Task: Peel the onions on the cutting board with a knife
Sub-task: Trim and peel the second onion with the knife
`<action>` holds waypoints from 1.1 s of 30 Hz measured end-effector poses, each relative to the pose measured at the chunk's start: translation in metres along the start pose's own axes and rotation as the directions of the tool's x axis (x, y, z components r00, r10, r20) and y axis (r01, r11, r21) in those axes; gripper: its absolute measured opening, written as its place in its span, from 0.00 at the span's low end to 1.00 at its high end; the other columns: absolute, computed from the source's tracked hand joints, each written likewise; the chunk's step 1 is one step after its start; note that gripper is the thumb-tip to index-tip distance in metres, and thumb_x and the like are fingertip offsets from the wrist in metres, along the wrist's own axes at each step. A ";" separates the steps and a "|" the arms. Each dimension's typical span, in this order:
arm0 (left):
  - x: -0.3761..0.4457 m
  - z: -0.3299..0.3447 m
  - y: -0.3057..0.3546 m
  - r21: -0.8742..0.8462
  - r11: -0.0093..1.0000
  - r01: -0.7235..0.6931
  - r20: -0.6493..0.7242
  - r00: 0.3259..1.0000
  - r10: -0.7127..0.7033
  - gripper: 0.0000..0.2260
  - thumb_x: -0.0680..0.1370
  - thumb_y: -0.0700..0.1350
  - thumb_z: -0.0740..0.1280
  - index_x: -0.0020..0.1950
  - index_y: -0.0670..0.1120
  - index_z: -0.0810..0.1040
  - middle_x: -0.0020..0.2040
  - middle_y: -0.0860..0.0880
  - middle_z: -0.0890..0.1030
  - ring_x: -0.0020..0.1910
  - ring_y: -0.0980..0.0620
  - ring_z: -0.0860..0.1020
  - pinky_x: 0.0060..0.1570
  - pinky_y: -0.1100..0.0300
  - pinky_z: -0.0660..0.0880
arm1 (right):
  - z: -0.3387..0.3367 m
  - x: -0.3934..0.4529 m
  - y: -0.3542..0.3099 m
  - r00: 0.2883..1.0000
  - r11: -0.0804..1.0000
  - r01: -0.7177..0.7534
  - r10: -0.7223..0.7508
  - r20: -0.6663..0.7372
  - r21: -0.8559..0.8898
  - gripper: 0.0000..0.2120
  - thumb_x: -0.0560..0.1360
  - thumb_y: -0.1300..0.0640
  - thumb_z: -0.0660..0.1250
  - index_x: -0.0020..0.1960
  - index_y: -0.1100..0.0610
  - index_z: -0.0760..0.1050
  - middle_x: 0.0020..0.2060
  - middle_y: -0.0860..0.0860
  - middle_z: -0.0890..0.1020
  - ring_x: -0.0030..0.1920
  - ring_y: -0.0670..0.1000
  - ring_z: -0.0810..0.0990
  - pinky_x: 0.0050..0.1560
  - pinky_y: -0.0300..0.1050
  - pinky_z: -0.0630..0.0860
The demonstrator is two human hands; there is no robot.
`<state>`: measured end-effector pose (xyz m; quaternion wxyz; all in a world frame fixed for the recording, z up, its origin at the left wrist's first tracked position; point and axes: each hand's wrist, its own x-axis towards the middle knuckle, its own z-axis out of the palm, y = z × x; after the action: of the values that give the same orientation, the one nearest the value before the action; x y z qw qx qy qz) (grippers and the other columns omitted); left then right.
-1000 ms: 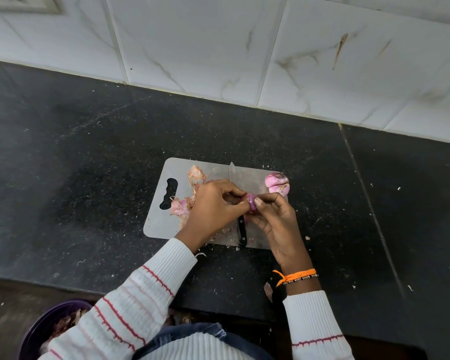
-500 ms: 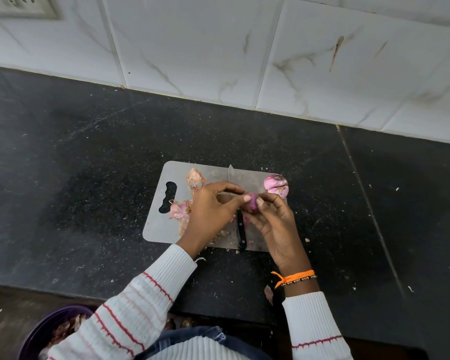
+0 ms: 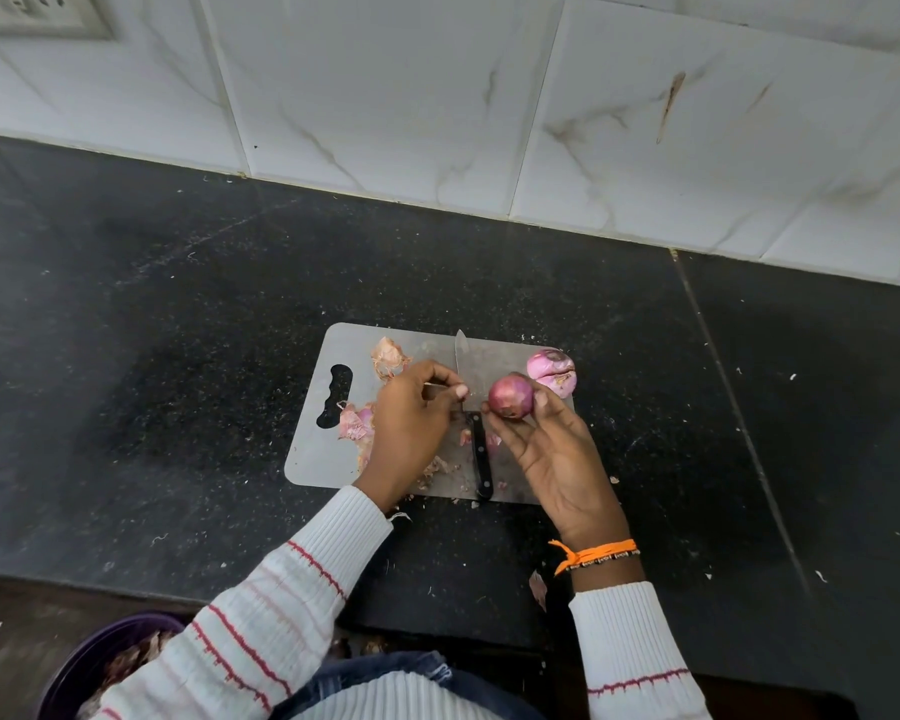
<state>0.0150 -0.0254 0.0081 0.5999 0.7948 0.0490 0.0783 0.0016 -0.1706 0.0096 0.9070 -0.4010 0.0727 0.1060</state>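
At the far left, at about 7 o'clock, we see a purple bowl [image 3: 89, 667] below the table's edge, with what look like peel scraps inside, though the sleeve hides much of it. The dark speckled table [image 3: 178, 356] carries a grey cutting board [image 3: 313, 459] near the middle, its handle slot at 9 o'clock of the board. Pale pink onion skins [image 3: 357, 420] lie beside that slot, and another curl of skin [image 3: 388, 356] sits toward the board's 11 o'clock.

Our left hand [image 3: 411, 423] hovers over the board with its fingers [image 3: 450, 389] curled inward, pinching what seems a thin strip of peel; the view is too small for us to be sure. Just right of it the knife [image 3: 476, 407] lies flat on the board, blade pointing to 12 o'clock, black handle to 6 o'clock, and the hands cross over its middle.

Our right hand [image 3: 557, 459], palm up, holds the onion [image 3: 510, 397] at its fingertips, lifted above the board; the fingers are clamped around its lower side. This onion is dark reddish purple, smooth and glossy. At 1 o'clock of it a second onion [image 3: 552, 371], paler pink with loose skin, rests on the board's right corner. An orange thread band [image 3: 593, 556] circles the right wrist.
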 end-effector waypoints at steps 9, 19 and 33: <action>-0.005 0.002 0.011 -0.031 0.975 -0.220 0.047 0.974 0.222 0.08 0.73 0.37 0.71 0.50 0.47 0.83 0.45 0.58 0.81 0.46 0.63 0.80 0.46 0.72 0.75 | 0.001 0.003 0.001 0.998 1.000 0.017 -0.017 -0.064 0.007 0.15 0.72 0.57 0.63 0.57 0.62 0.74 0.48 0.57 0.83 0.48 0.51 0.84 0.49 0.44 0.81; -0.005 0.005 0.011 0.056 0.946 -0.320 0.062 0.947 0.316 0.09 0.71 0.37 0.73 0.50 0.44 0.82 0.45 0.52 0.82 0.42 0.59 0.82 0.44 0.62 0.80 | 0.004 0.002 -0.001 0.997 0.999 0.010 -0.013 -0.071 -0.039 0.09 0.74 0.61 0.62 0.53 0.61 0.75 0.44 0.55 0.85 0.45 0.50 0.84 0.47 0.42 0.81; -0.002 0.002 0.011 0.109 0.964 -0.241 0.031 0.970 0.239 0.06 0.70 0.35 0.72 0.40 0.44 0.79 0.35 0.54 0.79 0.33 0.61 0.78 0.35 0.69 0.76 | 0.003 -0.002 -0.006 0.999 0.986 -0.040 0.042 0.006 -0.159 0.12 0.79 0.65 0.56 0.58 0.60 0.75 0.53 0.58 0.81 0.50 0.53 0.83 0.47 0.43 0.81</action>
<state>0.0137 -0.0310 0.0182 0.5408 0.8279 -0.0486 0.1405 0.0014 -0.1724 0.0162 0.8702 -0.4698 0.0679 0.1321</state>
